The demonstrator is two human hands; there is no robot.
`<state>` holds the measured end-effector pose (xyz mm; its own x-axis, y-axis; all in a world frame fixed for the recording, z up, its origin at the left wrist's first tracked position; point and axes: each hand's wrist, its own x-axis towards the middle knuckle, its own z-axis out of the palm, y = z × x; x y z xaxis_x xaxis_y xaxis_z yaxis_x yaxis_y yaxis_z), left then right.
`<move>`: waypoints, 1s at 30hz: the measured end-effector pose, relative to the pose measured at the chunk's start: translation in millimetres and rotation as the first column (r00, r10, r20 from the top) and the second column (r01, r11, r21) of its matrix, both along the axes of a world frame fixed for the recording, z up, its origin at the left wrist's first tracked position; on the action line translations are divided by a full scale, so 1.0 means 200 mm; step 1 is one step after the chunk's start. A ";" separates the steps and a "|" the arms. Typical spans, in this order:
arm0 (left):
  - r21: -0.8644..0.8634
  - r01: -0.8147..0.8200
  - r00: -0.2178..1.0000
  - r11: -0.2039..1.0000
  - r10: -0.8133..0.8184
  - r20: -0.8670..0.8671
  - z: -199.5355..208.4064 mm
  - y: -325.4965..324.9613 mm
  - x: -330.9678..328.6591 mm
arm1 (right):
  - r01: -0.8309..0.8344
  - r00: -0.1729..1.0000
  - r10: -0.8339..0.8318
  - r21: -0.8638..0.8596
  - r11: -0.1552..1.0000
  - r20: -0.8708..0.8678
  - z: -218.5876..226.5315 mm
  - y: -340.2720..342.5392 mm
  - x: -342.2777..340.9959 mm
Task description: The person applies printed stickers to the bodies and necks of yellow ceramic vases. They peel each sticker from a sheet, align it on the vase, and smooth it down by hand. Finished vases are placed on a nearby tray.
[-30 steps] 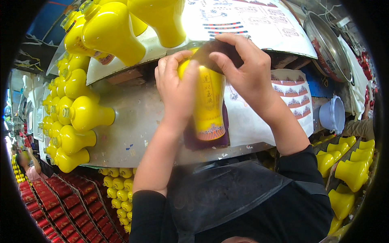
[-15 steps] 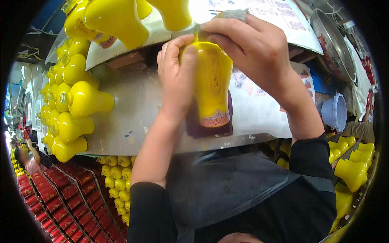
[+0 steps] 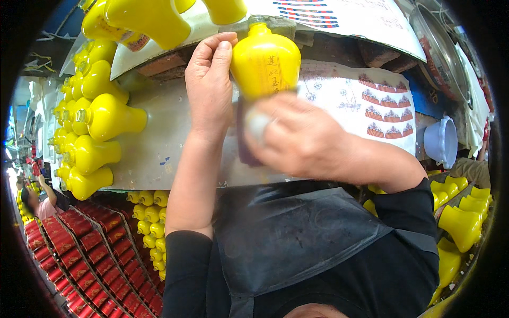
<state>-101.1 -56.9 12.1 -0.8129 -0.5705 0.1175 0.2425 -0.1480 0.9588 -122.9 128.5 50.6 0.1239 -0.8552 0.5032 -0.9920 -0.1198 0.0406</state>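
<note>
A glossy yellow bottle with a red-brown printed label lies in front of me, its neck on a grey block and its body over a dark purple cloth. Beside its left shoulder is my left hand, thumb and forefinger closed together; what they pinch, if anything, is hidden. My right hand, smeared by motion, crosses the lower part of the bottle and covers its base. Its curled fingers are around a blurred whitish wad.
Yellow bottles are stacked along the table's left side, with more on the raised white board ahead. Printed decal sheets lie at right, near a pale blue bucket. Red boxes stand at lower left; another person is far left.
My right hand has swept from the bottle's neck down over its lower part, uncovering the neck and the decal sheet. My left hand has shifted slightly left and up.
</note>
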 end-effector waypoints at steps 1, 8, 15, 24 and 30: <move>-0.052 0.028 0.999 0.998 -0.031 -0.039 0.00 0.01 0.01 | -0.084 0.995 0.078 0.103 0.991 0.054 0.01 -0.02 0.02; -0.263 0.088 0.993 0.961 -0.065 0.098 -0.05 0.08 -0.01 | 0.211 0.975 -0.172 -0.345 0.915 0.140 -0.05 0.08 -0.12; -0.322 -0.001 0.999 0.947 0.014 0.037 -0.14 0.13 0.03 | 0.300 0.892 -0.217 -0.160 0.940 0.397 -0.12 0.17 -0.08; -0.699 0.099 0.987 0.708 0.020 0.160 -0.30 0.11 0.20 | 0.541 0.496 -0.282 -0.038 0.840 0.821 -0.28 0.19 -0.06; -0.540 0.150 0.988 0.828 -0.101 0.120 -0.28 0.12 0.19 | 0.658 0.499 -0.262 -0.165 0.734 0.826 -0.33 0.17 -0.13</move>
